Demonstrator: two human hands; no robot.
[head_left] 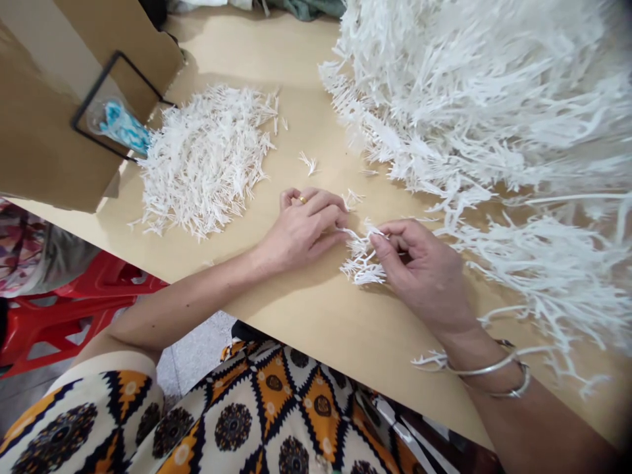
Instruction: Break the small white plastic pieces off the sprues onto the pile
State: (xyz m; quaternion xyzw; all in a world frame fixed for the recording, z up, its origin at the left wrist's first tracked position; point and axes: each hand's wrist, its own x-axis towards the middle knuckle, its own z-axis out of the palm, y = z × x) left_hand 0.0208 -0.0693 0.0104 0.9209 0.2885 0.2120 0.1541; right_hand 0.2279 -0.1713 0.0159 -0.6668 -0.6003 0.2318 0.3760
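Observation:
Between my two hands is a small white branched piece [364, 260], its fine tips spread just above the table. My left hand [309, 227], with a ring on one finger, pinches a stem end of it from the left. On the right, my right hand [419, 263] grips the same piece between thumb and index finger. A heap of short white sprigs [207, 158] lies to the left. The much larger pile of white branched strands [474, 99] fills the upper right and reaches down beside my right hand. Loose sprigs [309, 163] lie beyond my left hand.
A cardboard box [54, 112] stands at the upper left, with a black wire frame [99, 85] and a blue-and-white item [124, 126] against it. The table's near edge runs diagonally below my forearms. Red stools [64, 316] stand at the lower left.

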